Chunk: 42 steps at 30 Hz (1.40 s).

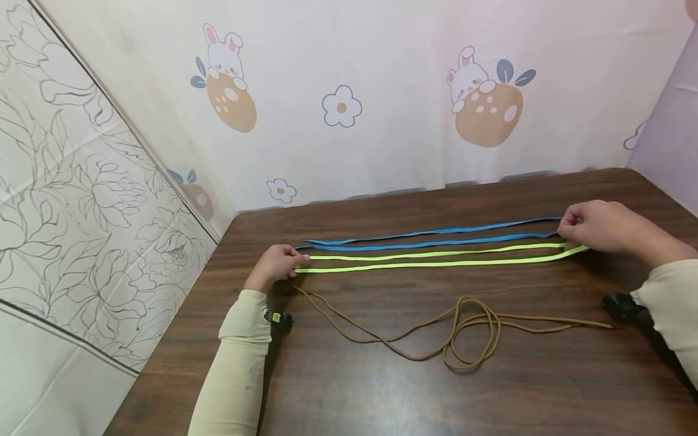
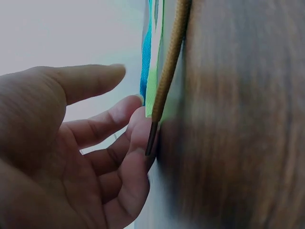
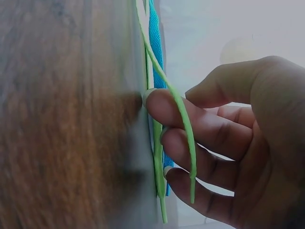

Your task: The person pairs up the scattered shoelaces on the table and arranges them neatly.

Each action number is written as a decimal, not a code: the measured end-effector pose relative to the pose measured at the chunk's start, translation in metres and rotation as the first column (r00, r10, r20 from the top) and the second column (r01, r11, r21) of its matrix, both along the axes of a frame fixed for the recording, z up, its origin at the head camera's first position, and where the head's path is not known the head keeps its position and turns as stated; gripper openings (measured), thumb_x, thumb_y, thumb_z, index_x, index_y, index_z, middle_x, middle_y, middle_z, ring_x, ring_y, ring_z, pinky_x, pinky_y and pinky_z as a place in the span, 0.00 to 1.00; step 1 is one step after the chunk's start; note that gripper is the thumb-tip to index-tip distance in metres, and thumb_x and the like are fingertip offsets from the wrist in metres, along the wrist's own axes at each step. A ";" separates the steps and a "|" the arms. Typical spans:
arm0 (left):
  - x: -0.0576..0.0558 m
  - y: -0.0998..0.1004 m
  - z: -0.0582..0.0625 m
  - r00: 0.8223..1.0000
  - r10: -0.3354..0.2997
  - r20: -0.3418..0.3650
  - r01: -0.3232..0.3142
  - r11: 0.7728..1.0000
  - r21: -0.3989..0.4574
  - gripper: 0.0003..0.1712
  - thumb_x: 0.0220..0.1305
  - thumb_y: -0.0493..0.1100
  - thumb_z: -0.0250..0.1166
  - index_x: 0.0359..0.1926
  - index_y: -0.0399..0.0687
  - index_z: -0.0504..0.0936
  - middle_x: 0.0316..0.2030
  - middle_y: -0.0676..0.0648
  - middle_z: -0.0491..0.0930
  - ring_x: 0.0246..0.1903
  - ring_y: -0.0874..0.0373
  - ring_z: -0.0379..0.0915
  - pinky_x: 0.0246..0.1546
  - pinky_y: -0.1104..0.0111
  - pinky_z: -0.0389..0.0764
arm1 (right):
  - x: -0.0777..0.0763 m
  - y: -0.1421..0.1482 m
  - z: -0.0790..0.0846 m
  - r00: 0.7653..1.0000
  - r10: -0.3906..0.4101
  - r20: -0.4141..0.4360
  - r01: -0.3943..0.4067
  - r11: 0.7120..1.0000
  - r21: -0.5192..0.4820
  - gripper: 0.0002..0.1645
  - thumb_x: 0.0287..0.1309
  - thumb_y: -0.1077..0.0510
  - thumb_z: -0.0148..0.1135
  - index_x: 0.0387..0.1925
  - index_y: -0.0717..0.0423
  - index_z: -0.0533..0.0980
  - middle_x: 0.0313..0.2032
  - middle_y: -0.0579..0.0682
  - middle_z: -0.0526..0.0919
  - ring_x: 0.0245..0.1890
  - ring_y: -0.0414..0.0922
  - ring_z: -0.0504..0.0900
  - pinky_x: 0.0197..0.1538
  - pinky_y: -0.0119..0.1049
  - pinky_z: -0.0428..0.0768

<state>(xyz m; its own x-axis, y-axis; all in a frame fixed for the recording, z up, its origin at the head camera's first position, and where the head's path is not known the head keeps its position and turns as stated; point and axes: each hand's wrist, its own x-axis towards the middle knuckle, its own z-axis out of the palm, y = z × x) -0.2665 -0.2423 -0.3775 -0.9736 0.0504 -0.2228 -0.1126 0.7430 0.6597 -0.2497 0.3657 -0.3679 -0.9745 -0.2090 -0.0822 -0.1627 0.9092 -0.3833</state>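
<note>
The counter (image 1: 382, 393) bears three colours of lace. Farthest from its back edge lies the brown lace (image 1: 383, 341), looped toward the right. The lime laces (image 1: 436, 264) and, beyond them, the blue laces (image 1: 425, 245) run nearly parallel to that edge. The person's left hand (image 1: 277, 264) and right hand (image 1: 597, 225), fingers loosely bent, thumbs apart, touch the lime ends; no pinch shows. Straightening probably goes best with light, even tension, ends lowered flat, the blue laces undisturbed.
</note>
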 end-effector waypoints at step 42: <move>-0.003 0.002 0.004 0.992 0.096 -0.083 -0.093 0.995 0.031 0.23 0.75 0.54 0.57 0.45 0.36 0.81 0.35 0.43 0.85 0.28 0.55 0.79 0.33 0.66 0.78 | 0.008 -0.035 0.011 0.997 0.062 -0.041 -0.061 0.998 0.018 0.12 0.72 0.54 0.54 0.40 0.59 0.78 0.26 0.41 0.83 0.27 0.43 0.74 0.30 0.41 0.70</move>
